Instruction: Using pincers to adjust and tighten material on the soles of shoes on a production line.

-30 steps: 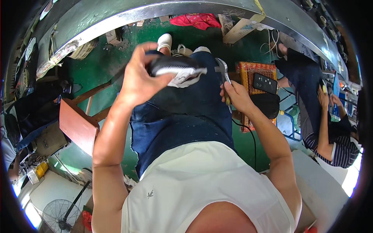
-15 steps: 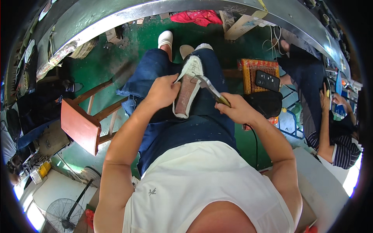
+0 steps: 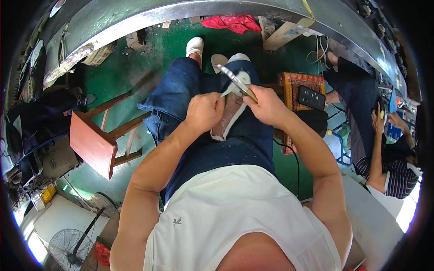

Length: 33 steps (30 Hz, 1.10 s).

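Observation:
A shoe upper [image 3: 229, 115] with a brown sole side and pale turned-in edges lies upside down across my thighs, its toe end pointing away from me. My left hand [image 3: 205, 112] is closed at its left edge, pinching a pale strip of the upper. My right hand [image 3: 266, 106] is closed round the brassy handle of a silver metal tool, which looks like lasting pincers [image 3: 234, 80]. The tool's head slants up and left above the toe end; whether it touches the shoe I cannot tell.
A red-brown wooden stool [image 3: 92, 147] stands at the left. On the right a beaded seat [image 3: 291, 83] carries a black phone [image 3: 312, 97]. A metal-edged workbench [image 3: 190, 10] curves across the far side. A co-worker [image 3: 384, 174] sits at the far right; a fan [image 3: 71, 248] is lower left.
The pincers have swung up and left, with my right hand moving slightly away from me. My left hand has shifted right along the shoe, now covering its left edge. The shoe tilts more to the right.

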### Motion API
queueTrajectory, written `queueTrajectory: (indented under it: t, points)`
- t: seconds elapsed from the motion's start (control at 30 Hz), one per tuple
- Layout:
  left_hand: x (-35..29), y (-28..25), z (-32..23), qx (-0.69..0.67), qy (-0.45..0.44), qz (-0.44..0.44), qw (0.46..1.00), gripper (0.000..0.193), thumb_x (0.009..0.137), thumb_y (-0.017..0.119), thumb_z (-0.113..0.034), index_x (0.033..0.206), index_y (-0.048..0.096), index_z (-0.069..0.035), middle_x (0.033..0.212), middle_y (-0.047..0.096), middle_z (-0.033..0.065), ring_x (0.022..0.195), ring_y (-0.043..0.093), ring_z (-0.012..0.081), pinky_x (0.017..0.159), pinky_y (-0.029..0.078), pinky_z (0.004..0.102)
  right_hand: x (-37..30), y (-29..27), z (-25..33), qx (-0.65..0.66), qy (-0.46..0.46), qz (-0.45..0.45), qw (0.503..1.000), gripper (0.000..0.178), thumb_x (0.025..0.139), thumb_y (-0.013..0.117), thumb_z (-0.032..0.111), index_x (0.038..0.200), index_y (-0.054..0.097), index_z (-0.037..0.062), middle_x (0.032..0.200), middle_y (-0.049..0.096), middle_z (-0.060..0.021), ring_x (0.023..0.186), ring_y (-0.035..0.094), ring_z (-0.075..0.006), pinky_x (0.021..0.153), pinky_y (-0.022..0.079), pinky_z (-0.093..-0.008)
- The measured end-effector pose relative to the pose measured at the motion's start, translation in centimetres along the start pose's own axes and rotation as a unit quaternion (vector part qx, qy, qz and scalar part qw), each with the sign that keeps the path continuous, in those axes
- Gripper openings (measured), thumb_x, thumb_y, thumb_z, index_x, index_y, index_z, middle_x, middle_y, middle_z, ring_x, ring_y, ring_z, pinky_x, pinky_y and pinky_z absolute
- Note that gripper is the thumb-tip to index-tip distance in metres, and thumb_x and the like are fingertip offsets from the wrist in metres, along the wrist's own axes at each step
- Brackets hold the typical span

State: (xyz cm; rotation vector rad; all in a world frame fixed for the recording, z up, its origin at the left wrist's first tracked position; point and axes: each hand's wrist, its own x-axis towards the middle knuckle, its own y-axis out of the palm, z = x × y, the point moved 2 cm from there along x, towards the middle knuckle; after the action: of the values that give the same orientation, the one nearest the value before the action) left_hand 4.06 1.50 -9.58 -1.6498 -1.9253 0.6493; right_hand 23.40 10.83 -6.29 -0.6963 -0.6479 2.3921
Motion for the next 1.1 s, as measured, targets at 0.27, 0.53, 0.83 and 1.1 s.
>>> queueTrajectory:
  t: [0.27,0.53,0.83,1.1]
  points:
    - [-0.1,-0.2,0.6,-0.025,-0.094,0.018,0.995,0.026,0.093,0.061,-0.019,0.076,0.067,0.0,0.072,0.066,0.0238,0.07,0.066,0.0445,0.066,0.055,0.0516,-5.2,-0.1,0.5,0.488,0.267,0.177,0.812,0.029,0.1,0.061,0.019,0.121,0.06,-0.0019,0.107,0.07,-0.0113,0.081,0.068,-0.0181,0.06,0.054,-0.0291]
    - [0.6,0.1,1.1,0.009,-0.079,0.034,0.996,0.029,0.095,0.059,-0.02,0.074,0.066,-0.001,0.072,0.066,0.0246,0.07,0.066,0.0451,0.067,0.054,0.0529,-2.9,2.1,-1.2,-0.063,0.003,0.008,0.998,0.019,0.094,0.062,0.016,0.103,0.058,-0.0008,0.092,0.065,-0.0256,0.086,0.063,-0.0466,0.078,0.052,-0.0457]
    - [0.0,0.6,-0.4,0.068,-0.014,0.006,0.998,0.028,0.095,0.059,-0.021,0.076,0.066,-0.002,0.069,0.066,0.0213,0.067,0.067,0.0434,0.065,0.054,0.0517,-2.1,-2.7,-0.2,0.184,0.221,0.265,0.92,0.024,0.093,0.064,0.014,0.113,0.062,0.0,0.088,0.066,-0.0059,0.086,0.068,-0.0181,0.067,0.058,-0.0353]
    - [1.4,4.0,4.8,-0.249,-0.261,-0.025,0.932,0.045,0.107,0.045,-0.039,0.121,0.066,-0.001,0.108,0.07,0.0208,0.101,0.067,0.0325,0.092,0.051,0.0411,2.3,-5.7,2.9,-0.095,0.173,0.332,0.922,0.032,0.1,0.058,0.029,0.096,0.064,-0.0022,0.081,0.07,-0.0095,0.077,0.07,-0.0197,0.063,0.054,-0.0379]
